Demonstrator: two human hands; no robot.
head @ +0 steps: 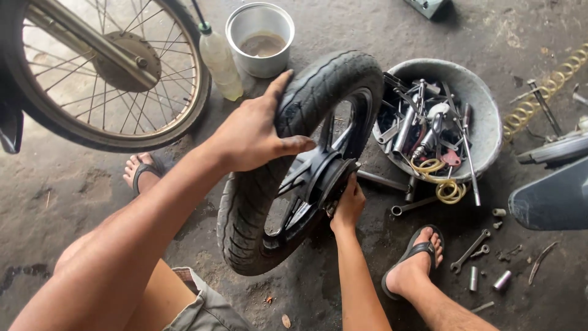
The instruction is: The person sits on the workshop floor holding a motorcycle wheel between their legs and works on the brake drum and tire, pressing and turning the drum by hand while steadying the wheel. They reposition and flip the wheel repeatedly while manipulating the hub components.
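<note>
Wheel (294,165): black tyre on a black cast rim, stood upright on the concrete floor, tilted toward 1 o'clock.
Tread: ribbed, dusty.
Hub: black, at frame centre.

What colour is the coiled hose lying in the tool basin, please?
Yellow; the coiled hose shows best in the head view.

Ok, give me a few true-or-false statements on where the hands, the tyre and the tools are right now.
1. The left hand grips the black tyre on its tread. True.
2. The right hand rests on the floor. False: it is at the hub of the wheel.
3. The wheel lies flat. False: it stands on edge.
4. The round basin holds metal tools. True.
5. The plastic bottle lies inside the metal pot. False: it stands beside it.
</note>
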